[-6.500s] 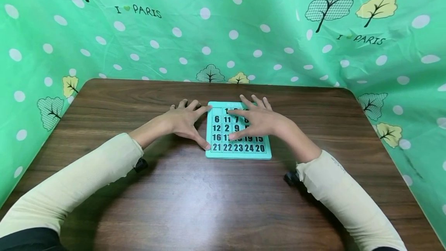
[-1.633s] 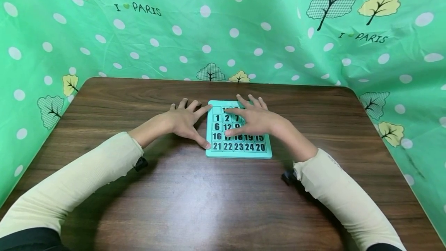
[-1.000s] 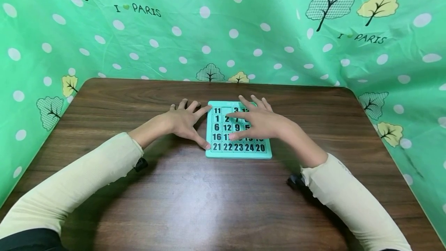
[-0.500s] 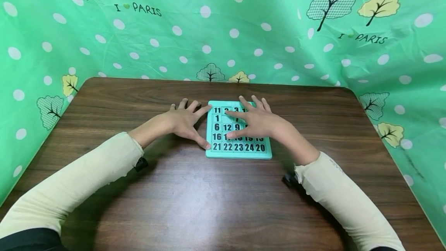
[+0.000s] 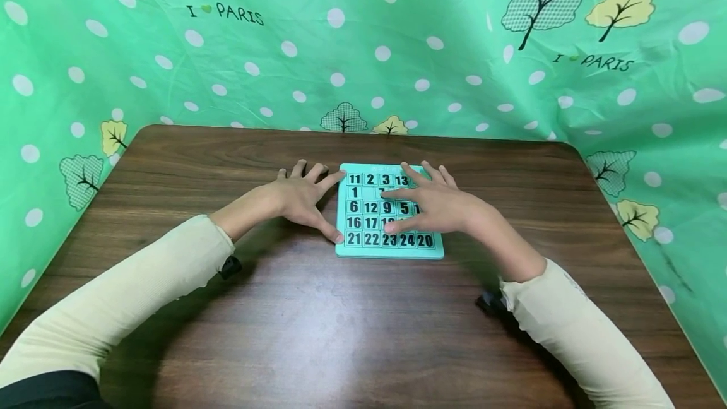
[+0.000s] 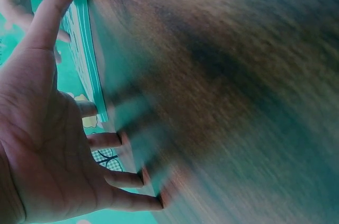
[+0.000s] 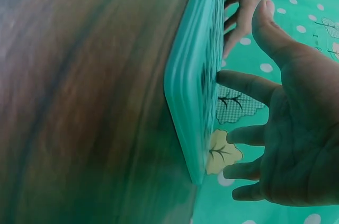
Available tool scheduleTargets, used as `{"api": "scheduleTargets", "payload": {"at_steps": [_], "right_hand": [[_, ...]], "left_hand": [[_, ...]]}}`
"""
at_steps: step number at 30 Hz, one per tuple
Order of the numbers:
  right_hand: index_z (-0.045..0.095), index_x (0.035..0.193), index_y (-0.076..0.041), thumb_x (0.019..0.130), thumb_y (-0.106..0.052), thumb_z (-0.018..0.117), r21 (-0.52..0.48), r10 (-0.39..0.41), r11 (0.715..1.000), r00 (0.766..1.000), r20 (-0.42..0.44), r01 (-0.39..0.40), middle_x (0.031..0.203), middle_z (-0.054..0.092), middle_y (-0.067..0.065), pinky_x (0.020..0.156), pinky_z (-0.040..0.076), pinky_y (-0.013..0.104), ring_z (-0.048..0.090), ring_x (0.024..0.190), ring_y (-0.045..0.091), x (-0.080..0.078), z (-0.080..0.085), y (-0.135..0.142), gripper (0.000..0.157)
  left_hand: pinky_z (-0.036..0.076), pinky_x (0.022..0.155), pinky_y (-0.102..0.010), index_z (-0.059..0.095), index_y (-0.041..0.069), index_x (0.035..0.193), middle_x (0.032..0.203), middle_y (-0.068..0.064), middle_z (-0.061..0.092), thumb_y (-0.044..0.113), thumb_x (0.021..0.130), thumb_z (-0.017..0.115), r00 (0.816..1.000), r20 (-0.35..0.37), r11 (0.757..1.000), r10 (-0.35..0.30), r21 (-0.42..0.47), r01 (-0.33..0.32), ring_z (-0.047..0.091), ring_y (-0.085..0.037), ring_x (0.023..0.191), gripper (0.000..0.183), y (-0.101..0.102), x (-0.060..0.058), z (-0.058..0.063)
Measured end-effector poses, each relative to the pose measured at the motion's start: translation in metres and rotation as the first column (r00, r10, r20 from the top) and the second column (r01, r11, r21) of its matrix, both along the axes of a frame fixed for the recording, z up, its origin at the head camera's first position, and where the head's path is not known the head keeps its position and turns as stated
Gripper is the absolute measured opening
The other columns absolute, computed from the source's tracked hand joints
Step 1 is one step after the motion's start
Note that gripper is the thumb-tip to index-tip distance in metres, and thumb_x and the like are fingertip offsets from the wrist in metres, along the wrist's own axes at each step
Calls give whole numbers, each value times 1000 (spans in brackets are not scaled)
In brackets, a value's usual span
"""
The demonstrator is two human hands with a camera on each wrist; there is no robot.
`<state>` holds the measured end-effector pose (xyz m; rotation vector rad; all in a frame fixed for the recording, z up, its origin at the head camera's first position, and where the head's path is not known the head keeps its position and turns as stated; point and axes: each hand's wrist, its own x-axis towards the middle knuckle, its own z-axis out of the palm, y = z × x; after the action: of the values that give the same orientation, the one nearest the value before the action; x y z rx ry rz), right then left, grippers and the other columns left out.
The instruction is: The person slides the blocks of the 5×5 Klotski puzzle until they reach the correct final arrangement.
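A turquoise number sliding puzzle (image 5: 366, 253) lies flat on the table, with black numbers on its tiles. My left hand (image 5: 298, 197) is spread at its left side, the thumb and index fingertips against the left edge. The other left fingers reach down to the tabletop in the left wrist view. Over the puzzle's right part hovers my right hand (image 5: 443, 206), fingers extended, its index fingertip on the 7 tile (image 5: 382, 190) in the second row. An open slot lies left of that tile, below the 2 tile (image 5: 370, 179). The right hand covers several tiles.
The dark wooden table (image 5: 318, 333) has rounded far corners. A green dotted curtain (image 5: 341, 36) with tree prints hangs behind it and along both sides. Beige sleeves cover both forearms, with a small black device (image 5: 230, 267) at the left wrist.
Several tiles have shifted: 1 and 6 moved down, 11 slid into the top-left corner, then 2 moved up beside it. The right hand has just moved rightward; the left hand stays put.
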<state>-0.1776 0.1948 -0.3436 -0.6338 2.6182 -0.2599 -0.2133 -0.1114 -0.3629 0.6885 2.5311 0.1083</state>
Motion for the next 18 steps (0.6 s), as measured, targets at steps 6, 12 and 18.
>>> {"api": "scheduleTargets", "payload": {"at_steps": [6,12,18], "right_hand": [[47,173,-39,99,-77,71,12,44,999,999,-7,-44,191,3,19,137,-5,79,-6,175,58,-2,-7,-9,86],[43,175,-39,100,-79,68,4,10,1000,1000,-26,-10,192,0,19,138,-6,78,-5,175,58,-12,-4,-6,88],[35,178,-39,97,-86,65,38,-30,999,999,-20,31,192,-3,19,139,-4,76,-6,175,57,-23,-8,3,99]], "left_hand": [[14,130,-90,-3,38,183,190,-15,8,93,77,79,1000,-3,1000,-4,-5,4,1,-62,173,145,1,0,0],[13,130,-89,-3,38,183,190,-15,7,93,77,80,1000,0,1000,1,-5,-1,0,-61,173,145,1,-1,0],[13,130,-89,-3,38,183,190,-14,8,93,77,81,1000,6,1000,7,4,-7,-1,-61,173,146,1,0,-1]]}}
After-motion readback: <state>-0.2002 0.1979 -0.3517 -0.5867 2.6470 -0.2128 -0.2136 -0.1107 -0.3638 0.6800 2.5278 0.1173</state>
